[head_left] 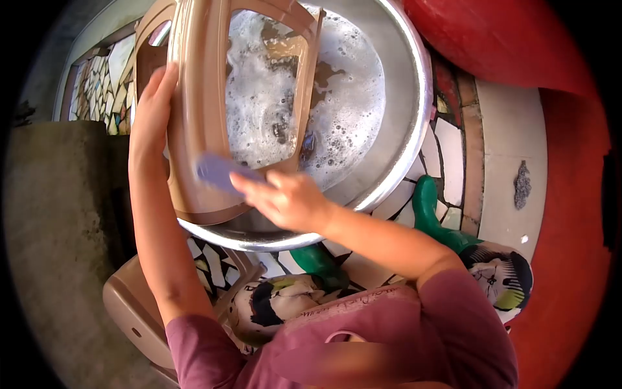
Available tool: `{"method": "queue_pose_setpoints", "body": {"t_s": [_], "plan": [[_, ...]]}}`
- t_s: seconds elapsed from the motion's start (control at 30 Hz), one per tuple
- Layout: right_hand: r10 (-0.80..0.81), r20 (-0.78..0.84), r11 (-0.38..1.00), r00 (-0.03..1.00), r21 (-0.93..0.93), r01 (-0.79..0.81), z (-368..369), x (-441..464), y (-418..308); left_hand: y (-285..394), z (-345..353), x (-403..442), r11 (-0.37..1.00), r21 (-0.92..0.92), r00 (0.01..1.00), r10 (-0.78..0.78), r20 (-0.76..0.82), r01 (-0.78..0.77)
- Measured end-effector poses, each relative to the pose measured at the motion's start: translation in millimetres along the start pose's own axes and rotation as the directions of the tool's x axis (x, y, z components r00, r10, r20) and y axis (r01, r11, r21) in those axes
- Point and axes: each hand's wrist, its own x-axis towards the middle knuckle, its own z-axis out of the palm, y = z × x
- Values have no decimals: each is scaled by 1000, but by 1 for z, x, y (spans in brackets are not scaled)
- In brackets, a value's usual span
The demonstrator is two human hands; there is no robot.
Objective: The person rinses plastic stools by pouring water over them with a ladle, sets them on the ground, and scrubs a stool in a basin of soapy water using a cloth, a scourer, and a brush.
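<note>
A brown plastic stool is held tilted over a large round metal basin, partly inside it. Soapy water with foam and bubbles fills the basin and shows through the stool's openings. My left hand grips the stool's left edge, fingers partly hidden behind it. In my right hand is a flat purple scrubber, blurred by motion, against the lower part of the stool's panel. Whether it has bristles cannot be made out.
A grey steel-wool scourer lies on the pale ledge at right. A big red surface bulges at upper right. Green boots stand on broken-tile flooring beside the basin. Another brown plastic piece of furniture is at lower left.
</note>
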Motion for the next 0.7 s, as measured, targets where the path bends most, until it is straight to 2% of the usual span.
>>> {"method": "queue_pose_setpoints", "body": {"t_s": [0.03, 0.07, 0.1, 0.13, 0.17, 0.2, 0.23, 0.27, 0.33, 0.4, 0.43, 0.5, 0.53, 0.57, 0.6, 0.63, 0.67, 0.7], "plan": [[42, -34, 999, 999, 5, -42, -4, 26, 7, -7, -11, -9, 983, 115, 987, -130, -90, 140], [51, -74, 998, 996, 40, -48, -2, 51, 18, -14, -37, -15, 908, 285, 948, -319, 1, 306], [37, -97, 998, 995, 61, -31, -4, 71, 21, -32, -54, -24, 880, 362, 950, -306, -62, 307], [31, -120, 996, 992, 81, -21, -6, 81, 22, -23, -31, -51, 976, 19, 974, -216, -73, 218], [26, -121, 997, 992, 79, -16, -9, 78, 19, -33, -29, -59, 989, 77, 985, -117, -128, 128], [44, -32, 998, 999, 53, -42, -14, 73, 13, -45, -26, -64, 990, 134, 982, -12, -187, 38], [55, 58, 998, 997, 20, -56, -20, 69, 8, -51, -26, -68, 952, 305, 981, 77, -177, -20], [68, 113, 997, 991, 34, -72, -26, 63, 3, -52, -23, -71, 883, 463, 975, 161, -154, -73], [97, 131, 990, 987, -116, -82, -43, 57, -1, -45, 9, -88, 733, 676, 956, 247, -160, -76], [122, 60, 960, 991, -260, -102, -72, 75, 12, -47, 49, -98, 644, 760, 963, 250, -103, -87], [198, 2, 961, 980, -200, -193, -86, 91, 37, -43, 70, -104, 654, 752, 979, 194, -61, -83], [278, -33, 941, 960, -191, -279, -118, 118, 71, -25, 104, -110, 667, 743, 998, 39, 48, -62], [274, -20, 930, 962, -248, -270, -132, 128, 76, -20, 108, -109, 671, 740, 992, -54, 115, -49], [242, 64, 890, 968, -412, -195, -142, 131, 73, -24, 105, -111, 696, 717, 996, -59, 74, -12], [213, 150, 826, 966, -556, -96, -151, 128, 65, -30, 103, -115, 638, 728, 968, 186, 171, -251], [248, 222, 782, 943, -621, -59, -160, 124, 59, -33, 99, -116, 509, 724, 871, 412, 270, -465], [287, 278, 730, 917, -683, -21, -168, 122, 55, -28, 82, -118, 501, 681, 788, 587, 186, -534], [260, 306, 729, 916, -685, 22, -173, 123, 50, -25, 55, -121, 468, 645, 671, 735, 94, -603]]}}
